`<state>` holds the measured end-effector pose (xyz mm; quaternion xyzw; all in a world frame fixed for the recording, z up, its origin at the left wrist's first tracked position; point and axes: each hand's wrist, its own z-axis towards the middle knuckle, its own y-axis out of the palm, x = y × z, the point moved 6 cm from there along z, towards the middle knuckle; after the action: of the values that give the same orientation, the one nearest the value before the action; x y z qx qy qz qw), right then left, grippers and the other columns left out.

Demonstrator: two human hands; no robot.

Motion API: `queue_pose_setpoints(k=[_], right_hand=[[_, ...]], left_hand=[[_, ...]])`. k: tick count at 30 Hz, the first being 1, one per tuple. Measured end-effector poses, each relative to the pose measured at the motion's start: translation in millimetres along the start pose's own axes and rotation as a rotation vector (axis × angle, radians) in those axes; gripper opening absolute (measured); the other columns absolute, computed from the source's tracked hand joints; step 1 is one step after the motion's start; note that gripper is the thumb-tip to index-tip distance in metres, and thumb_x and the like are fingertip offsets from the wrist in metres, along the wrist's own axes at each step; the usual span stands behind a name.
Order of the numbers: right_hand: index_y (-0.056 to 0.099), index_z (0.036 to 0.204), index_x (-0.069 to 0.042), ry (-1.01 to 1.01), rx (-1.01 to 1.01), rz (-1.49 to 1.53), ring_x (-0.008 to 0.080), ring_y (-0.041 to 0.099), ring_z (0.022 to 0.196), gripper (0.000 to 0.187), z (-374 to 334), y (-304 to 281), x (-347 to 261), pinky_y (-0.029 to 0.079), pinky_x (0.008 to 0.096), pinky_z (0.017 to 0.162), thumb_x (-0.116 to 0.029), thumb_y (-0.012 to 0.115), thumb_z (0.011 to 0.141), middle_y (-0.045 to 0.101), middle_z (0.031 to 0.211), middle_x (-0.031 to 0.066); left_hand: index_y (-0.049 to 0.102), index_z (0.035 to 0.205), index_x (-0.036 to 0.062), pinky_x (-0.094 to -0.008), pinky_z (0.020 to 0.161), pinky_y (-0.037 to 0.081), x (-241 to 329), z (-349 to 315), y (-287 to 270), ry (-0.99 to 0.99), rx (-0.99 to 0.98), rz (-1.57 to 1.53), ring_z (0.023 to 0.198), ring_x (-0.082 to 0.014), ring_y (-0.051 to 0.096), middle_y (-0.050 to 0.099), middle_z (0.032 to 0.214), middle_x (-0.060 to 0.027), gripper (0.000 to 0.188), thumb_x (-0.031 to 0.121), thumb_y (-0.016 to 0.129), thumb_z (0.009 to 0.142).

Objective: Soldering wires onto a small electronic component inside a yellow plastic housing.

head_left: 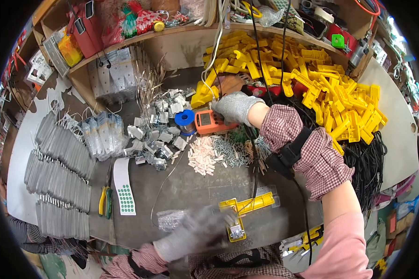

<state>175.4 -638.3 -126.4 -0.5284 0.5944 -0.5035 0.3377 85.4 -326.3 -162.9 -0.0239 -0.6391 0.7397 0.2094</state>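
Observation:
My left hand (pixel 184 235), in a grey glove, is smeared by motion at the near edge of the table. Its fingers reach the left side of an L-shaped yellow plastic housing (pixel 256 202). A small metal part (pixel 236 231) sits in the housing's near end, and a thin dark wire runs over it. Farther off, my right hand (pixel 237 108), also gloved, is curled above the right end of an orange handheld device with a small screen (pixel 209 121). Its fingertips are hidden, so what it grips does not show. A blue solder spool (pixel 185 122) stands left of the device.
Yellow housings (pixel 340 102) are heaped at the far right, above black cables (pixel 370 162). Small metal-cased parts (pixel 160 139), pale sleeves (pixel 202 156) and screws (pixel 235 151) lie mid-table. Pliers (pixel 105 202), a sticker strip (pixel 124 186) and grey strips (pixel 60 162) lie left. Cords hang overhead.

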Motion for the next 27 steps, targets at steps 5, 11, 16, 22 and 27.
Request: queue_pose_setpoints(k=[5,11,16,22,27], right_hand=[[0.075,0.1,-0.009,-0.051,0.093,-0.024,0.0336,0.073,0.092,0.025,-7.2,-2.6,-5.5,0.057,0.0447,0.076,-0.013,0.075,0.076,0.074,0.099,0.0177],[0.073,0.097,-0.006,0.217,0.517,0.137,0.0349,0.072,0.078,0.027,-52.5,-57.9,-17.0,0.057,0.0418,0.069,-0.027,0.076,0.08,0.072,0.08,0.0154],[0.065,0.111,-0.006,0.583,0.54,0.178,0.038,0.067,0.087,0.03,-201.8,1.1,53.4,0.055,0.0457,0.075,-0.023,0.071,0.088,0.068,0.097,0.0164],[0.066,0.123,-0.012,0.139,0.252,0.185,0.0346,0.052,0.119,0.046,-252.1,86.6,-20.4,0.048,0.0418,0.1,-0.002,0.067,0.078,0.057,0.131,0.0125],[0.066,0.12,-0.011,0.028,0.26,0.41,0.0336,0.059,0.102,0.038,-252.9,113.8,-39.0,0.05,0.043,0.091,-0.006,0.067,0.083,0.061,0.114,0.0099]], left_hand=[[0.037,0.148,0.002,-0.0541,0.112,0.034,-44.4,4.2,22.3,-0.209,-0.133,-0.176,0.138,-0.0422,0.038,0.043,0.143,-0.0218,0.085,0.052,0.071,0.087],[0.039,0.148,0.0043,-0.0511,0.113,0.034,-60.2,-7.0,21.2,-0.32,-0.153,-0.281,0.137,-0.0407,0.04,0.044,0.144,-0.0206,0.085,0.049,0.074,0.084],[0.039,0.148,0.0077,-0.0508,0.113,0.034,-57.1,5.3,27.1,-0.275,-0.14,-0.269,0.137,-0.0397,0.04,0.043,0.145,-0.0181,0.086,0.053,0.073,0.083],[0.041,0.148,0.0078,-0.0534,0.113,0.034,-54.4,3.1,32.4,-0.31,-0.166,-0.22,0.135,-0.0394,0.042,0.044,0.145,-0.0165,0.087,0.056,0.072,0.082],[0.048,0.142,0.0074,-0.0549,0.112,0.033,-41.8,17.6,18.3,-0.238,0.016,-0.264,0.133,-0.0377,0.046,0.05,0.141,-0.0156,0.083,0.059,0.072,0.081]])
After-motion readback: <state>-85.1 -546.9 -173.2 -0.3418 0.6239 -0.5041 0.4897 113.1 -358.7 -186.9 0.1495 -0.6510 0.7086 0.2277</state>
